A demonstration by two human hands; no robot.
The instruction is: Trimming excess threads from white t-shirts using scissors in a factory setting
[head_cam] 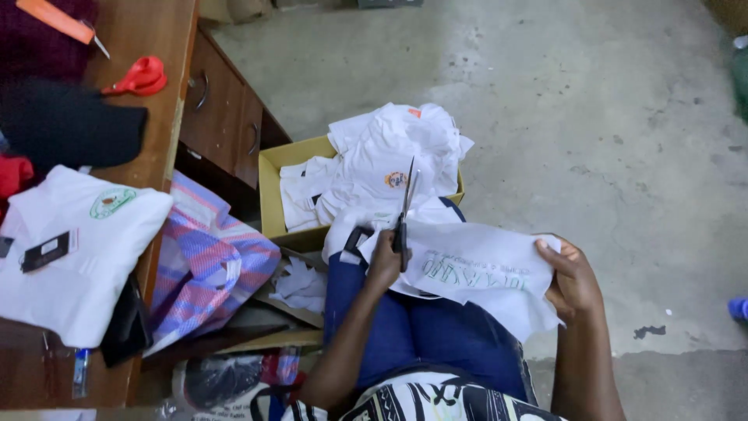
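At centre frame, over the lap, the left hand (383, 261) grips scissors (403, 214), blades parted above a white sheet (475, 273); the right hand (573, 277) pinches the sheet's far edge. Trimming seems underway; next, blades must meet the printed outline squarely. A box (273, 199) of white shirts sits beyond.

You're looking at a white printed sheet (475, 273) with green lettering, and dark-handled scissors (403, 218) over it. The box (269, 195) is yellow-brown, its folded shirts (374, 156) white, one with what may be an orange badge. Your lap is blue. The bag (202, 265) is pink, blue and white plaid. On the brown desk (148, 31) lie red scissors (140, 78), black cloth (62, 125) and a white shirt (70, 249) with a green crest
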